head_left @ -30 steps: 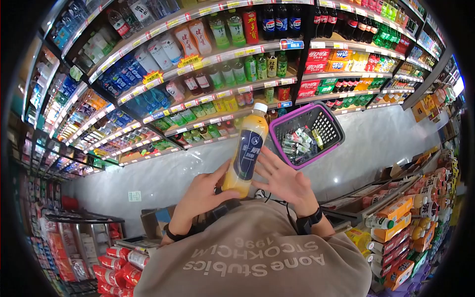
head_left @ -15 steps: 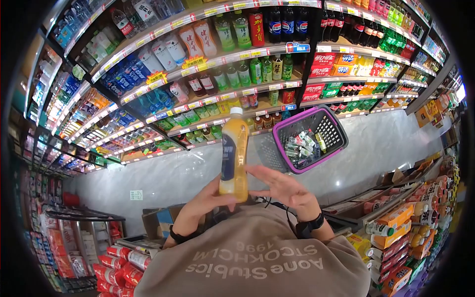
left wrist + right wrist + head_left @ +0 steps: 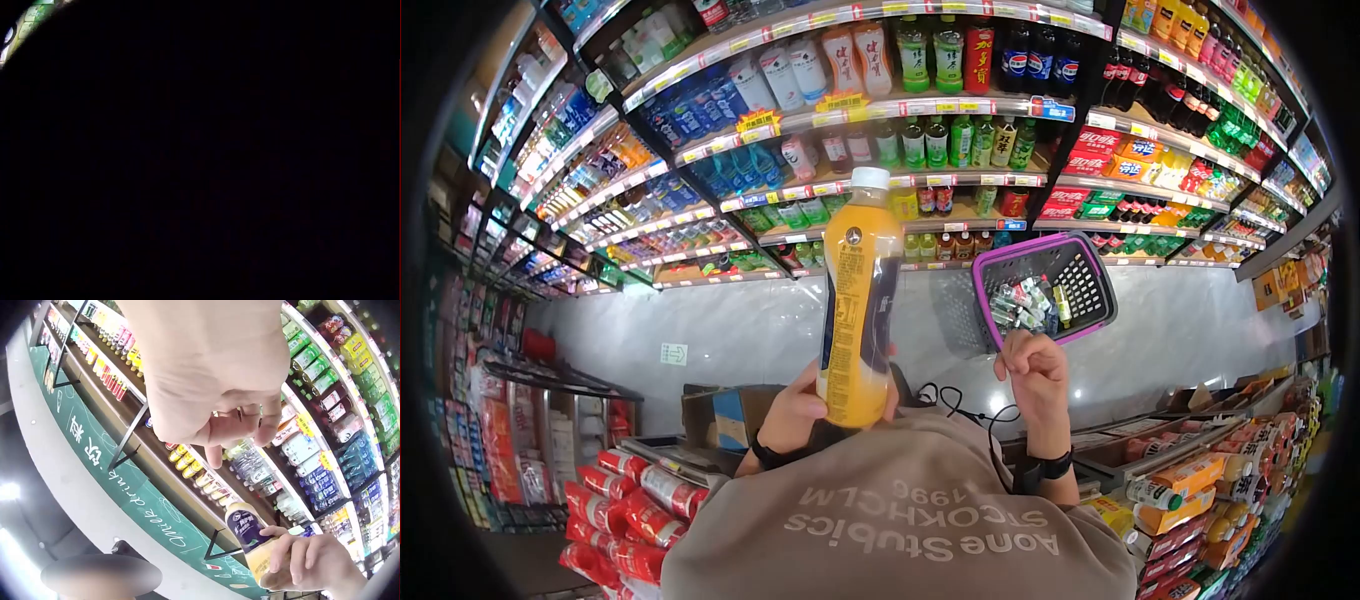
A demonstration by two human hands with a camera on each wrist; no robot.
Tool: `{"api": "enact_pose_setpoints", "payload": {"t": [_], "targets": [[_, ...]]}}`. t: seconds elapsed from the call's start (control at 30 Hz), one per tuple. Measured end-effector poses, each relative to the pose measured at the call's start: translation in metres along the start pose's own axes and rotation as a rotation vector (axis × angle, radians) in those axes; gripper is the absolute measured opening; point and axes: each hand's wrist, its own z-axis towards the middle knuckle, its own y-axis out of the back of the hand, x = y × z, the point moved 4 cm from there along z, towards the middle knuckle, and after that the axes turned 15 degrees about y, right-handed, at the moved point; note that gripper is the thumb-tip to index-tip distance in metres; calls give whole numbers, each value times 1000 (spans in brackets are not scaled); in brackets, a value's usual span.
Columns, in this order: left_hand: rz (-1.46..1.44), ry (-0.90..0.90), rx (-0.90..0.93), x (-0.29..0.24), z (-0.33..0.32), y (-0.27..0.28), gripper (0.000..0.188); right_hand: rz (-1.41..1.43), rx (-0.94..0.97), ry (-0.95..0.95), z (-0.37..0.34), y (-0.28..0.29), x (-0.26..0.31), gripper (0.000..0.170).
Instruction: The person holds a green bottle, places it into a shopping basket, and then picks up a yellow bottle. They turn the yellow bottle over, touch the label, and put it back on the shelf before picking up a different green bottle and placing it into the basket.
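Note:
My left hand [image 3: 792,412] grips the lower part of a plastic drink bottle [image 3: 860,290] in the head view. The bottle stands upright with its white cap on top; it holds yellow-orange drink and has a dark blue and yellow label, with a panel of small print turned toward me. My right hand [image 3: 1037,375] is raised apart from the bottle, its fingers loosely bent and holding nothing. From the right wrist, the left fingers [image 3: 300,550] show wrapped around the bottle's lower half. Nearly all of the left wrist view is black.
A black shopping basket [image 3: 1090,290] with a purple rim stands on the grey floor [image 3: 740,320], several bottles inside. Beyond it rise long drink shelves [image 3: 940,105]. Red packs [image 3: 625,515] are stacked at the near left, with boxed and bottled drinks [image 3: 1200,490] at the near right.
The left hand has turned the bottle, bringing another side of its label round, and raised it closer to the head camera. The right hand has moved away rightward, its spread fingers now bent.

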Motion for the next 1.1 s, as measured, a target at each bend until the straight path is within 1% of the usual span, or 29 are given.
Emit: {"api": "enact_pose_setpoints", "payload": {"t": [0.07, 0.2, 0.3, 0.4, 0.5, 0.6, 0.7, 0.8, 0.9, 1.0, 1.07, 1.1], "targets": [[-32, 21, -67, 3, -6, -10, 110, 24, -15, 13, 2, -3, -1, 33], [-34, 103, -132, 0, -17, -24, 110, 24, -6, 6, 4, -6, -4, 30], [-13, 66, -108, -5, -25, -28, 100, 14, 14, -2, 5, -5, -8, 28], [-18, 95, -122, -7, -27, -29, 98, -42, 38, -5, 4, -3, -8, 27], [1, 74, -110, -3, -21, -25, 106, -82, 58, 1, 3, -1, -6, 28], [25, 55, -173, -2, -24, -23, 105, -124, 78, -27, 0, 4, -8, 31], [51, 22, -168, 1, -31, -17, 100, -140, 110, -65, -1, 3, -9, 34], [29, -2, -217, 2, -24, -17, 106, -143, 146, -83, 0, -1, -7, 38], [43, -6, -242, -7, -17, -30, 107, -185, 164, -120, -1, -1, -8, 39], [86, -7, -147, -6, -7, -20, 108, -232, 172, -145, -1, -2, -8, 39], [106, 1, -12, -3, -5, -8, 109, -249, 184, -138, -3, 0, -10, 38], [117, 5, 56, -1, -5, -5, 109, -266, 174, -138, -2, -2, -9, 34]]}}
